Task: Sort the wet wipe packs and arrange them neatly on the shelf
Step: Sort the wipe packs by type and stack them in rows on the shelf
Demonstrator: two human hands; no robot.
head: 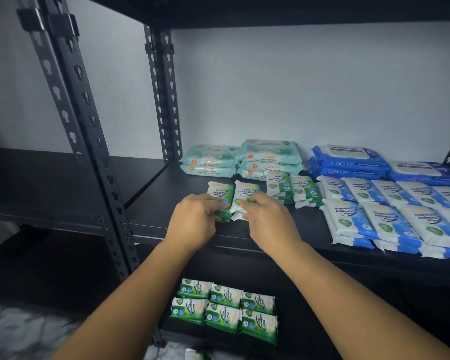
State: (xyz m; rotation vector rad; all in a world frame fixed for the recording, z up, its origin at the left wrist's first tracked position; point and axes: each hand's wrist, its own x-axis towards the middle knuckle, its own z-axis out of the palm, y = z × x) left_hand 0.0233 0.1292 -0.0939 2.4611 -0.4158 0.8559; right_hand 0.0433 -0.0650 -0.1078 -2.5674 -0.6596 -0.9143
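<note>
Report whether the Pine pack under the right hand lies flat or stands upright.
Lying flat: the Pine pack shows its printed face upward on the shelf; the right hand grips its near end.

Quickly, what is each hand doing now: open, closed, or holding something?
Left hand: fingers curled on the left Pine pack.
Right hand: fingers curled on the right Pine pack.

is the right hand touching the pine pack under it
Touching. The head view shows the right hand curled over the near end of the right pine pack, with no gap; the left hand grips the left pine pack.
</note>
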